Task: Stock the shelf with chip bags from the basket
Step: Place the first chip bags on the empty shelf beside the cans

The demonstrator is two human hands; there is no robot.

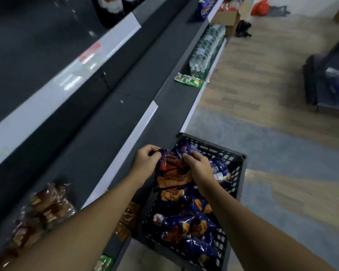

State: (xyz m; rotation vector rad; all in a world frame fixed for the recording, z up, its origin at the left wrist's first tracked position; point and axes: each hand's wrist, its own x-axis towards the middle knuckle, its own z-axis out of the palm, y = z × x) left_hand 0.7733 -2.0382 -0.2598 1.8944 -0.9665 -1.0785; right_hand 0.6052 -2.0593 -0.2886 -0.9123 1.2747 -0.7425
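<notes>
Dark-blue glossy foil chip bag sits atop the pile in the black plastic lattice basket, pinched by left hand and right hand — thin crinkled edges only. Risk: film slips or tears on lifting toward the grey shelf.

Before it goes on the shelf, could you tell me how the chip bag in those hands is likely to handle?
The chip bag probably handles floppy: its film crumples where the left hand and right hand pinch it. Its glossy surface may be slippery. It looks puffed, so likely light for its size, with contents that could crush.
</notes>
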